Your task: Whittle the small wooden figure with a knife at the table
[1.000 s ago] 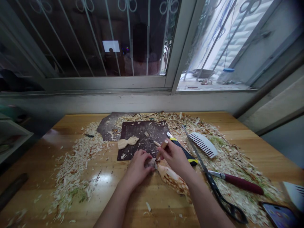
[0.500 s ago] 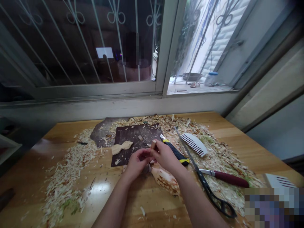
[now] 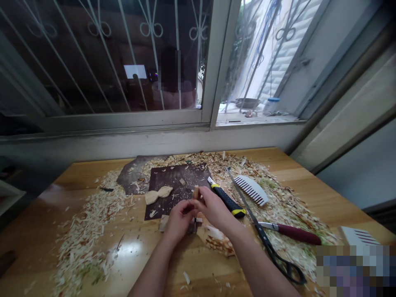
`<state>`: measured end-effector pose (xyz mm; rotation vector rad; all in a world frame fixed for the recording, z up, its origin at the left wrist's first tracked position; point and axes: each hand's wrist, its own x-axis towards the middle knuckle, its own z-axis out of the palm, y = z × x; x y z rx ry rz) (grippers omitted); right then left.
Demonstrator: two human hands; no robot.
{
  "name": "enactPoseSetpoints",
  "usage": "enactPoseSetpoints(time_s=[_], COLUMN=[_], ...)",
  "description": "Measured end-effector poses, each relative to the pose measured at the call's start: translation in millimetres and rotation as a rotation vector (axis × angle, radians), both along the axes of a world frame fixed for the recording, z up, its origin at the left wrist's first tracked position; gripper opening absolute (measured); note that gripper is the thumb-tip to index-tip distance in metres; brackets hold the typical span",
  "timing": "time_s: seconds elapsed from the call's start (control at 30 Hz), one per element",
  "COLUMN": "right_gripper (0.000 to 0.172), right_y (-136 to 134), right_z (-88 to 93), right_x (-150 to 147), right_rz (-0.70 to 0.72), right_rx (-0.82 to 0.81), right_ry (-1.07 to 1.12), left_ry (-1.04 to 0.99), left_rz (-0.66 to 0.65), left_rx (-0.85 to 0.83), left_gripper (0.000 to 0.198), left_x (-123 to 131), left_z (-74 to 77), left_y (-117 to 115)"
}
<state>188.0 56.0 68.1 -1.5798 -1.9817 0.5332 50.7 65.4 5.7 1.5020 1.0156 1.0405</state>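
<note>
My right hand (image 3: 213, 206) is closed on a short wooden peg-like piece (image 3: 196, 191), held upright with its end above the fingers. My left hand (image 3: 181, 218) is closed against the right one, fingertips pinched together; what lies between them is hidden. Just below the hands, a small wooden block (image 3: 163, 223) lies on the table, partly covered by the left hand. A dark thin tip shows beneath the fingers, too small to name. A partly carved piece of wood (image 3: 216, 240) lies under my right wrist. Beyond my left hand is a wavy-edged flat wood piece (image 3: 159, 194).
Dark sandpaper-like sheets (image 3: 167, 177) lie under wood shavings (image 3: 95, 214). To the right are a black-and-yellow utility knife (image 3: 229, 201), a long tool with a black looped handle (image 3: 266, 239), a red-handled tool (image 3: 298, 234) and a white comb-like piece (image 3: 251, 189). A barred window (image 3: 130, 119) stands behind.
Both hands have shifted slightly; the wooden peg-like piece stands more upright and a little further left. More of the small block beneath the hands now shows. The view has tilted slightly.
</note>
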Motion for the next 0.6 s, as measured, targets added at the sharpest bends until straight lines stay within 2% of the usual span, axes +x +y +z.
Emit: enactPoseSetpoints(time_s=[0.1,0.17,0.23,0.3,0.43,0.53,0.6], right_gripper=[0.026,0.03,0.047,0.057,0.046,0.04,0.037], right_y=[-28,-50,-70,-85,-95,-86,-73], right_z=[-1.7,-6.8,-14.6,-24.2,-38.8,-27.8,-3.4], right_x=[16,29,39,43,43,46,49], right_rz=[-0.032,0.004,0.049,0.075,0.06,0.022,-0.035], right_rx=[-0.018,-0.024,-0.04,-0.058,-0.008,0.054,0.088], right_ry=[-0.064,-0.165,-0.243,-0.312,-0.384,-0.255,-0.115], left_ry=[0.014,0.022,0.027,0.035,0.044,0.026,0.033], left_rz=[-0.012,-0.021,-0.024,-0.026,-0.019,-0.024,-0.033], left_rx=[-0.013,-0.02,-0.022,-0.013,-0.001,-0.018,-0.016], left_gripper=[0.012,0.012,0.012,0.011,0.01,0.01,0.01], left_x=[-1,-1,-1,-1,0,0,0], left_z=[1.4,1.5,1.4,1.3,0.7,0.7,1.5], left_y=[-2,-3,-4,-5,-4,-5,-5])
